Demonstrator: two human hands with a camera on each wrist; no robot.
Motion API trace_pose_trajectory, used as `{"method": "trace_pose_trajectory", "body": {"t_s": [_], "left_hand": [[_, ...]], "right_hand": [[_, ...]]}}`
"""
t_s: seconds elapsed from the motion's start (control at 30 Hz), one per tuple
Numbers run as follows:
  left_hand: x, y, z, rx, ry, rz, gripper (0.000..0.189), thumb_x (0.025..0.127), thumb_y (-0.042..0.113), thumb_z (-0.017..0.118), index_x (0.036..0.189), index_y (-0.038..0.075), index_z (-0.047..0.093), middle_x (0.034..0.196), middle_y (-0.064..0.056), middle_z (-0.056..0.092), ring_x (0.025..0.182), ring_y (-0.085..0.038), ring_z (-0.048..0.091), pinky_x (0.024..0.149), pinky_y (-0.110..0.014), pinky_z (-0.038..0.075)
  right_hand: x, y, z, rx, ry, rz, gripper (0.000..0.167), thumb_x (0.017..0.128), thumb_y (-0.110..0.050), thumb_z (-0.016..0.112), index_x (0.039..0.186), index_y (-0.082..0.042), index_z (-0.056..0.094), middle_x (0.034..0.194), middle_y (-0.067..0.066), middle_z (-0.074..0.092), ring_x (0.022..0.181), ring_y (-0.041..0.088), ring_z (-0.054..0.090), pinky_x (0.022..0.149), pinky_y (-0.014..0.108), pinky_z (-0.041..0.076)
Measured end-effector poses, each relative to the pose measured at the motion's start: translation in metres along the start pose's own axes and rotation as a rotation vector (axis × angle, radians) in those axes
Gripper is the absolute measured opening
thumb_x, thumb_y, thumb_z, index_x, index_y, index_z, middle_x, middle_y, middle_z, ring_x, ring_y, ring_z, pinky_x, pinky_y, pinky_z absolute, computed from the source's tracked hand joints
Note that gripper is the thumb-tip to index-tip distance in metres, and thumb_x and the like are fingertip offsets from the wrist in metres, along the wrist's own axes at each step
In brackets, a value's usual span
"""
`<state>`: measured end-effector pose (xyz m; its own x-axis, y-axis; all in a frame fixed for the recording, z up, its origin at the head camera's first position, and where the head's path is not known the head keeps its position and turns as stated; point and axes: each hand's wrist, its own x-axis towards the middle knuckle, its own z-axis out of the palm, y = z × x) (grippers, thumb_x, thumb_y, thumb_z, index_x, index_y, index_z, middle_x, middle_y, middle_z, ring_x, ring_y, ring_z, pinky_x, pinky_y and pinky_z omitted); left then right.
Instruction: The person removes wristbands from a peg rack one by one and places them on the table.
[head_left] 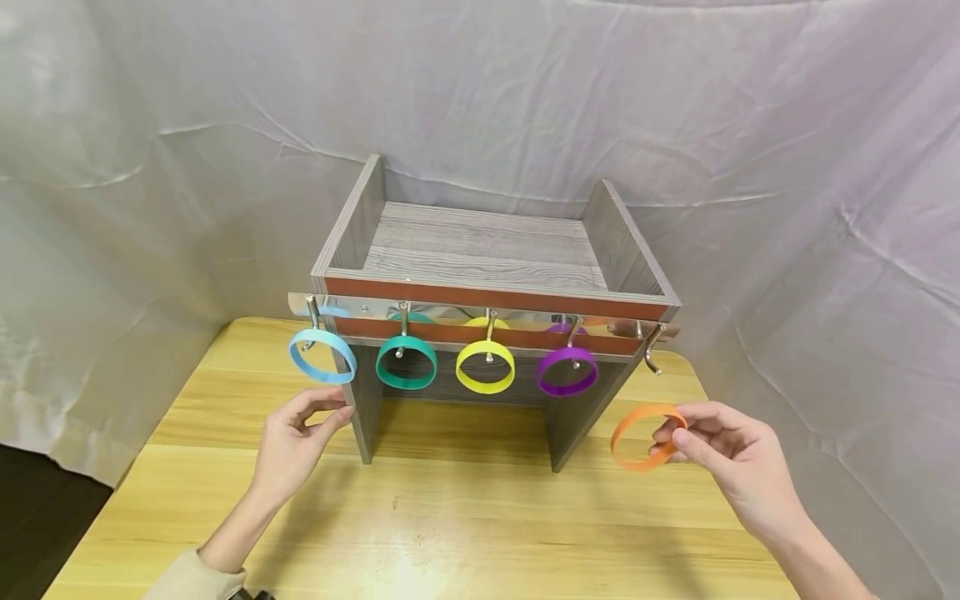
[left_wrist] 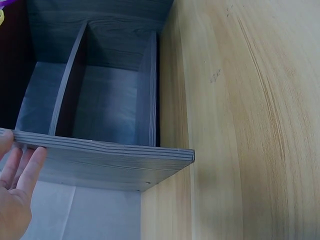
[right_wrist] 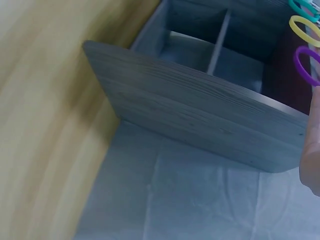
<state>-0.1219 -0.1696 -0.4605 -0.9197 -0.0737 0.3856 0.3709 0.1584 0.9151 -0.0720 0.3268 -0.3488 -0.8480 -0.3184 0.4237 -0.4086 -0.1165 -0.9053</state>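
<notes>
In the head view, a grey wooden shelf unit (head_left: 495,250) stands at the centre of the frame on a yellow wooden table (head_left: 450,517), with a white cloth backdrop (head_left: 150,125) behind. Along its front edge runs a metal hook rail (head_left: 480,312). Four rings hang from its hooks in a row: a blue ring (head_left: 322,356) at the left, then a green ring (head_left: 406,362), a yellow ring (head_left: 485,367) and a purple ring (head_left: 567,371). The hook at the right end (head_left: 652,346) is bare. Just below and slightly left of it, the right hand (head_left: 727,462) pinches an orange ring (head_left: 647,437) between thumb and fingertips, held upright so its opening faces the camera, like the hung ones. The left hand (head_left: 296,446) hovers at the lower left of the rail, just under the blue ring, thumb and forefinger loosely curved and apart, holding nothing.

In the left wrist view, the left hand's fingers (left_wrist: 22,172) lie straight at the lower left, close to the edge of the shelf's side panel (left_wrist: 105,160); actual contact cannot be told.

In the right wrist view, only a sliver of the right hand shows at the right edge, so its grip cannot be told here. The yellow and purple rings show at the upper right.
</notes>
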Motion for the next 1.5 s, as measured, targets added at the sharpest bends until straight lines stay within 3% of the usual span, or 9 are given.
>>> {"method": "trace_pose_trajectory", "body": {"t_s": [0.37,0.53,0.77,1.07,1.4,1.5], "left_hand": [[0.001,-0.001,0.000,0.001,-0.003,0.010,0.021,0.093,-0.013,0.071,0.113,-0.010,0.071,0.106,0.022,0.073,0.096,0.005,0.073,0.078,-0.018,0.068],[0.000,0.000,0.001,-0.006,0.002,0.023,0.020,0.092,-0.014,0.071,0.112,-0.011,0.071,0.106,0.020,0.074,0.095,0.005,0.073,0.077,-0.018,0.067],[0.000,-0.001,0.000,0.003,0.000,-0.004,0.020,0.092,-0.012,0.072,0.112,-0.009,0.072,0.105,0.023,0.072,0.096,0.006,0.073,0.078,-0.019,0.068],[0.001,-0.003,-0.001,0.009,-0.004,-0.011,0.021,0.093,-0.012,0.072,0.113,-0.008,0.072,0.105,0.025,0.072,0.096,0.006,0.072,0.079,-0.019,0.068],[0.001,-0.002,-0.001,0.015,-0.007,-0.004,0.020,0.093,-0.010,0.073,0.113,-0.008,0.072,0.105,0.024,0.072,0.096,0.006,0.072,0.078,-0.018,0.068],[0.001,-0.002,0.000,0.009,0.002,0.007,0.019,0.093,-0.012,0.072,0.112,-0.010,0.072,0.105,0.023,0.073,0.095,0.006,0.073,0.078,-0.018,0.067]], "right_hand": [[-0.021,0.039,0.004,0.035,0.043,0.115,0.042,0.100,0.023,0.046,0.126,-0.001,0.070,0.107,0.003,0.082,0.093,0.015,0.081,0.078,0.031,0.071],[-0.032,0.056,0.006,-0.020,0.089,0.209,0.038,0.103,0.016,0.050,0.123,-0.007,0.072,0.105,0.000,0.082,0.091,0.012,0.081,0.078,0.033,0.071],[-0.046,0.080,0.004,-0.060,0.127,0.309,0.033,0.105,0.010,0.053,0.123,-0.008,0.072,0.104,-0.003,0.081,0.090,0.011,0.080,0.078,0.034,0.071],[-0.066,0.113,0.004,-0.023,0.135,0.420,0.032,0.106,0.005,0.053,0.122,-0.015,0.072,0.104,-0.004,0.081,0.090,0.011,0.079,0.081,0.034,0.071],[-0.083,0.142,-0.005,-0.063,0.152,0.496,0.023,0.104,0.002,0.060,0.124,0.008,0.068,0.101,0.003,0.083,0.083,0.012,0.080,0.074,0.031,0.070],[-0.086,0.148,-0.011,-0.057,0.132,0.523,0.024,0.104,0.002,0.060,0.125,0.009,0.068,0.102,0.002,0.083,0.081,0.010,0.079,0.074,0.030,0.070]]}}
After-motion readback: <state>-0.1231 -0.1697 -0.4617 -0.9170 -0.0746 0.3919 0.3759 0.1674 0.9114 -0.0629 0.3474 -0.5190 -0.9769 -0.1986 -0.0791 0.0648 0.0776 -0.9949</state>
